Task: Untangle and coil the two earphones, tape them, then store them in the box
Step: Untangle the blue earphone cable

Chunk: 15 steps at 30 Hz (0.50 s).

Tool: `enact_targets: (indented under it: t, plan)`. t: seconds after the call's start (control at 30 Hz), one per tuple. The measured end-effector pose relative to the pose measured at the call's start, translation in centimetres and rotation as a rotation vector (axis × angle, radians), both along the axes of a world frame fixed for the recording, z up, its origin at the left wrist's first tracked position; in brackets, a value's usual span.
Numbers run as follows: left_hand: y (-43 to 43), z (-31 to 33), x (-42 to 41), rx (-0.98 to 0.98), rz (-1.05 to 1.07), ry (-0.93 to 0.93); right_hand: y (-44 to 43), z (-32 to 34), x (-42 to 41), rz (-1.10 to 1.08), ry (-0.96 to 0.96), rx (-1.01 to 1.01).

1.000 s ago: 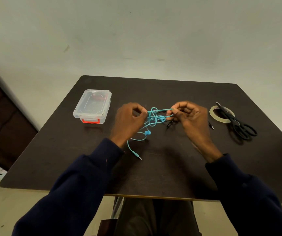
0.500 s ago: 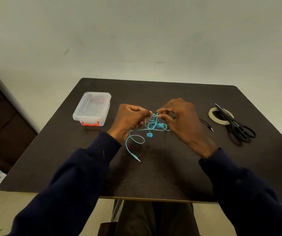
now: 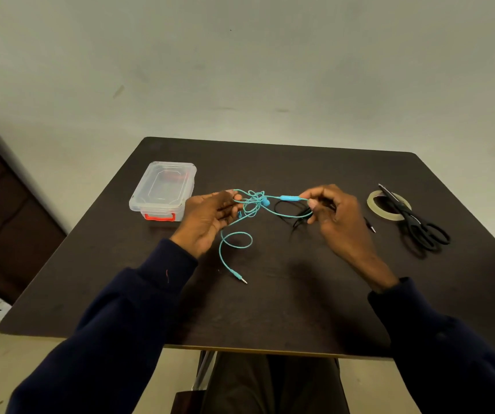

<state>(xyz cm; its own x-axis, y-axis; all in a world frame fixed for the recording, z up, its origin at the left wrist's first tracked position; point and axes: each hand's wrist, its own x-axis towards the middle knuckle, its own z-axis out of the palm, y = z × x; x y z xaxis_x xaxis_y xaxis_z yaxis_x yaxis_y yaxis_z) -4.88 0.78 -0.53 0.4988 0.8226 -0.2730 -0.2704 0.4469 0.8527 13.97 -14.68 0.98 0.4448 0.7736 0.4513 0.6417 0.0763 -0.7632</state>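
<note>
Dark bench (image 3: 300, 309) has a clear lidded box (image 3: 162, 191) just left of the left hand (image 3: 207, 218), a tape roll (image 3: 373, 204) with black scissors (image 3: 413, 225) lying across it right of the right hand (image 3: 334, 215), the teal earphone (image 3: 235, 240)'s loose loop and plug between the hands, and a black earphone (image 3: 295, 218) under the right one.

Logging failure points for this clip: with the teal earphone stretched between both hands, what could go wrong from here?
1. The knot in the teal earphone, between left hand and right hand, may cinch tighter if pulled taut.
2. The black earphone crosses the teal strand near the right hand and may get dragged along.
</note>
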Motion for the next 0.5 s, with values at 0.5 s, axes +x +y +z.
enact_targets:
  t: [0.5]
  plan:
    - [-2.5,0.3,2.2,0.285,-0.091,0.026,2.4,0.5,-2.9,-0.127,-0.321,-0.094]
